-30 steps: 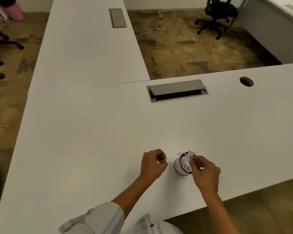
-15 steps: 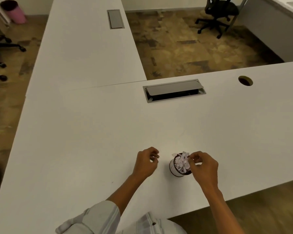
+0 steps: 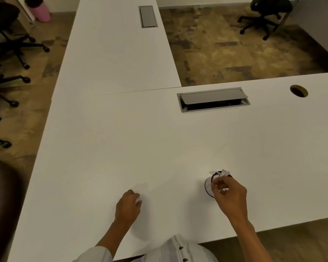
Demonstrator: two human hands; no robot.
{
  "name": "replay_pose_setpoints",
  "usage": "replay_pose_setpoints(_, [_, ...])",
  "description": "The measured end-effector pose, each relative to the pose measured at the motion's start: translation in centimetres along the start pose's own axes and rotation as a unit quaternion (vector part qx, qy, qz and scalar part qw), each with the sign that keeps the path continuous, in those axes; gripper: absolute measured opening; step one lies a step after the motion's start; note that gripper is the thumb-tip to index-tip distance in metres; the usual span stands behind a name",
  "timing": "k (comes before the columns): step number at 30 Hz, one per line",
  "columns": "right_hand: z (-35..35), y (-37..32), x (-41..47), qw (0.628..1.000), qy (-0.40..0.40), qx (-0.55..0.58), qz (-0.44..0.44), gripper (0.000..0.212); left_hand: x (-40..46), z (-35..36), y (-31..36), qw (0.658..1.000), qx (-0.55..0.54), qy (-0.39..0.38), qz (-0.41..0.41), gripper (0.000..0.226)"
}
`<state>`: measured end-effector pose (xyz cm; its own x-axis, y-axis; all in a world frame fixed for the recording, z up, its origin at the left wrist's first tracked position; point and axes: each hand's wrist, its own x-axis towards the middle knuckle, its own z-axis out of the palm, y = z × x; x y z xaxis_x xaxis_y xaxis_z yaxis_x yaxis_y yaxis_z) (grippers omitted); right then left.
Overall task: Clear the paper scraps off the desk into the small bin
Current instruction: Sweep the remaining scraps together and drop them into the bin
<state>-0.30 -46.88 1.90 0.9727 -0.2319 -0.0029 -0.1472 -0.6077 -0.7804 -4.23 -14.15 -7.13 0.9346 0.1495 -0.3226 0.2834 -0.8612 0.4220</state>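
The small bin [image 3: 208, 184], a little white cylinder with a dark rim, stands on the white desk [image 3: 159, 148] near its front edge. White paper scraps [image 3: 223, 173] stick up out of its top. My right hand [image 3: 230, 195] hovers right over the bin's near side and pinches a small white scrap between its fingertips. My left hand [image 3: 129, 206] rests on the desk well to the left of the bin, fingers curled down onto the surface. Whether anything lies under those fingers is too pale to make out.
A grey cable hatch [image 3: 213, 99] stands half open behind the bin, with a round cable hole [image 3: 299, 90] at the right. A second desk runs away at the back left. Office chairs [image 3: 9, 44] line the left side, and a pink bin [image 3: 40, 9] stands on the floor.
My left hand has moved away from the bin to the left and lowered onto the desk. My right hand stays at the bin's top with a scrap in its fingers.
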Motion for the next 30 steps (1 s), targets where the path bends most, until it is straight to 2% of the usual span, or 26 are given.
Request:
replay_pose_setpoints(2, [-0.3,0.0,-0.1,1.0,0.007,-0.001,0.004,0.022,0.3,0.2,0.3,0.999,0.04,0.003,0.019,0.012])
replay_pose_setpoints(7, [-1.7,0.4,-0.4,0.998,0.043,0.017,0.032,0.031,0.9,0.6,1.0,0.991,0.11,0.003,0.072,0.024])
replay_pose_setpoints(10, [-2.7,1.0,-0.5,0.996,0.072,0.032,0.045,0.026,1.2,0.4,1.8,0.988,0.129,0.003,0.079,0.032])
replay_pose_setpoints(13, [-3.7,1.8,-0.8,0.992,0.108,0.037,0.054,0.021,1.7,0.1,4.5,0.997,0.059,-0.01,0.054,0.022])
replay_pose_setpoints(16, [-4.9,2.8,-1.0,0.989,0.123,0.038,0.076,0.017,2.4,-0.4,10.5,0.99,-0.037,0.0,0.135,0.008])
replay_pose_setpoints(20, [-6.0,3.3,-0.8,0.987,0.13,0.038,0.091,0.019,2.8,-1.0,19.6,0.966,-0.141,-0.014,0.214,0.007])
replay_pose_setpoints(25, [-6.9,3.2,-0.6,0.985,0.132,0.046,0.098,0.024,3.5,0.0,25.5,0.953,-0.128,-0.076,0.262,0.017])
replay_pose_setpoints(30, [-6.6,3.3,-0.4,0.99,0.106,0.046,0.084,0.029,4.1,0.7,24.9,0.956,-0.098,-0.101,0.257,0.025])
